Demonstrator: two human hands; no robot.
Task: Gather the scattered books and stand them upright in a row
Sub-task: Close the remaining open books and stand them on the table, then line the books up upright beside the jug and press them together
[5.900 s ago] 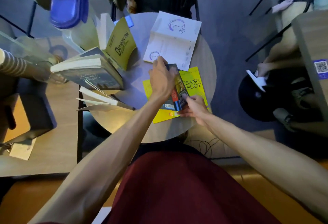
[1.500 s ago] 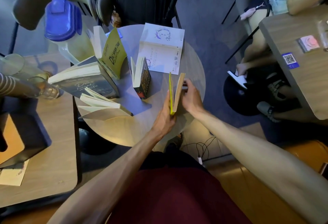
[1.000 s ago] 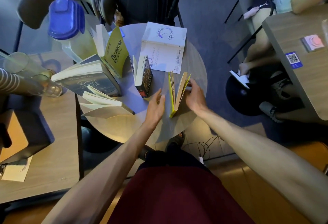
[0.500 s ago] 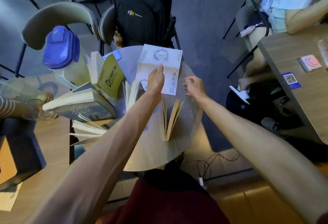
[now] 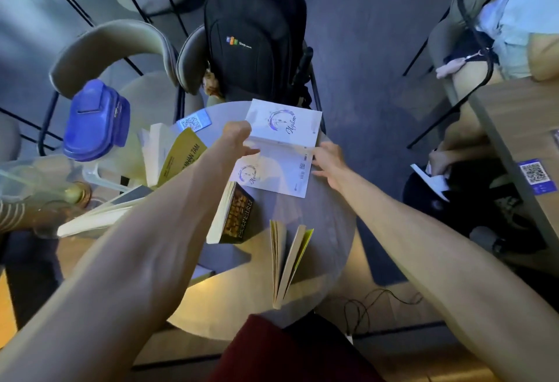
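Both hands are touching the flat white open book (image 5: pixel 282 151) on the round grey bench (image 5: pixel 329 230). The left hand (image 5: pixel 239 139) is pinching its left edge. The right hand (image 5: pixel 328 160) is lying open on its right edge.

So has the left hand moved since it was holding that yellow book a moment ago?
Yes. The left hand has gone farther across the table, away from the yellow book, to the white book's left edge.
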